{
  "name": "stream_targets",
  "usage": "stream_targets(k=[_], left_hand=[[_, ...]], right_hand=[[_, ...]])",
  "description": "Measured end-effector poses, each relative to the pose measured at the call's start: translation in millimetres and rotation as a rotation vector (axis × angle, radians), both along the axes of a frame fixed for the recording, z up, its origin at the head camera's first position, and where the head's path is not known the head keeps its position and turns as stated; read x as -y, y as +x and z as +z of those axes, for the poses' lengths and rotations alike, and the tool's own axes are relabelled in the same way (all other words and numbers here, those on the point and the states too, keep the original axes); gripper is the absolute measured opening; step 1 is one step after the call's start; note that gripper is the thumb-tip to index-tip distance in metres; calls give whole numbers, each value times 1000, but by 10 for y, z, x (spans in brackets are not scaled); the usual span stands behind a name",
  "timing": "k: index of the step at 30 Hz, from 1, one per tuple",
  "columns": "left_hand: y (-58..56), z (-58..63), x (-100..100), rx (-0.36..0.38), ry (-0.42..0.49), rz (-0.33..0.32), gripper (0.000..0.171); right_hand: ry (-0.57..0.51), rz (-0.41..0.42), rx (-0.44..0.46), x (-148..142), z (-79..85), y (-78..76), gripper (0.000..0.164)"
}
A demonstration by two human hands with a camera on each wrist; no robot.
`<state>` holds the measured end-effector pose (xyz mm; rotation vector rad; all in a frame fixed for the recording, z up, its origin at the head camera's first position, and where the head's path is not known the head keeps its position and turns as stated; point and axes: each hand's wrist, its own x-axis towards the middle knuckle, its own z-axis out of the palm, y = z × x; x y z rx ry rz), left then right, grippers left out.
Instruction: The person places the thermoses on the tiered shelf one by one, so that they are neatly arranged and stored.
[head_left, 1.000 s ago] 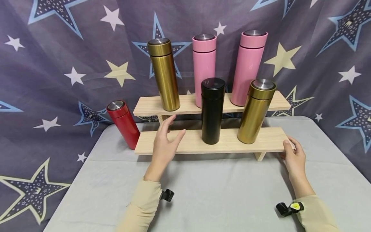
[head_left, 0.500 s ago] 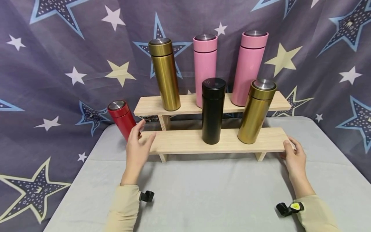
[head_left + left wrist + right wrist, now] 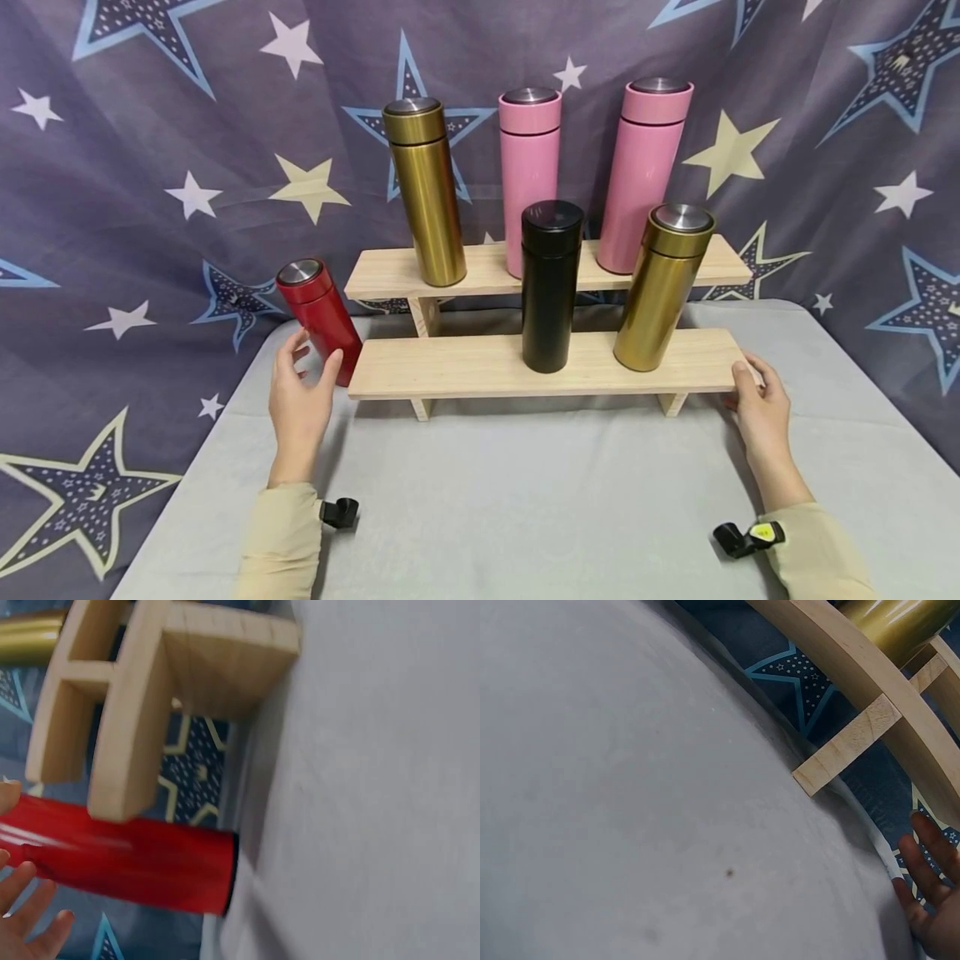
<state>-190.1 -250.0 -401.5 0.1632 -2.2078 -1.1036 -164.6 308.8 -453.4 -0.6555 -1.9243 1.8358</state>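
A red thermos flask (image 3: 322, 321) stands on the table at the left end of a two-tier wooden shelf (image 3: 442, 367). My left hand (image 3: 300, 404) is spread around its near side, thumb and fingers apart. In the left wrist view, fingers (image 3: 34, 911) lie close along the flask's (image 3: 150, 859) body. At the lower tier's right end, my right hand (image 3: 763, 412) rests with the thumb at the board's edge. Its fingers (image 3: 926, 870) look loosely extended beside the wood in the right wrist view. The right thumb is hidden there.
On the lower tier stand a black flask (image 3: 551, 287) and a gold flask (image 3: 663, 287). The upper tier (image 3: 483, 262) carries another gold flask (image 3: 426, 192) and two pink flasks (image 3: 529, 183). A star-patterned curtain (image 3: 225, 125) hangs behind the grey-covered table (image 3: 525, 500).
My left hand has travelled left from in front of the lower tier to the red flask. The right hand keeps its place at the shelf's right end, and the flasks have not moved.
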Motion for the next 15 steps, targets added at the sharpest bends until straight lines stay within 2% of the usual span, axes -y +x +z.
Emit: stream_targets(k=[3, 6, 15], left_hand=[[-35, -26, 63, 53, -7, 48, 61], [-77, -55, 111, 80, 14, 59, 63], [-266, -179, 171, 60, 86, 68, 76]], right_hand=[[-15, -3, -8, 1, -6, -1, 48], [-11, -3, 1, 4, -11, 2, 49], [19, 4, -4, -4, -6, -6, 49]])
